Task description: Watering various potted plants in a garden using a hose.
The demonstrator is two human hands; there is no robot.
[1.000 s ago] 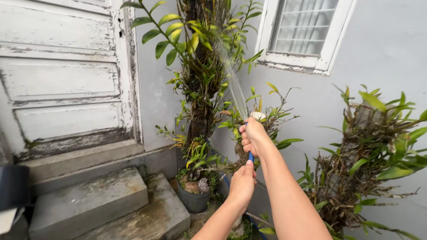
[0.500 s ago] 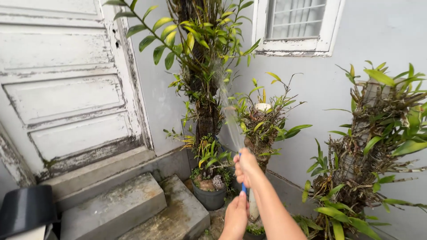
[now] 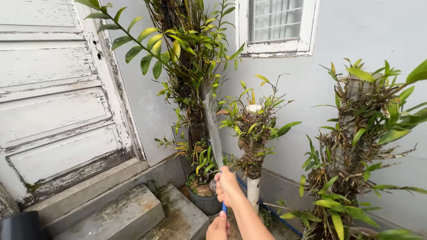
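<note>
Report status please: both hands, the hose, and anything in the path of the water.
Right hand shut on blue hose, left hand gripping it lower down. Water jet hits the tall plant by the door. Nothing blocks the jet.

Head view, forward toward wall plants (image 3: 195, 80)

Your right hand (image 3: 228, 185) sits lower in the view now than a second ago, when it was raised near the short middle plant (image 3: 252, 129). Your left hand (image 3: 219, 227) drops too, now half cut off at the bottom edge, lower on the blue hose (image 3: 224, 207). The water stream (image 3: 212, 129) stands steeper, rising almost straight up to the tall plant (image 3: 189, 58) instead of slanting left. Your view tilts up and right: the window (image 3: 275, 26) moves toward the top, and the plant on the right (image 3: 360, 138) shows more fully.
</note>
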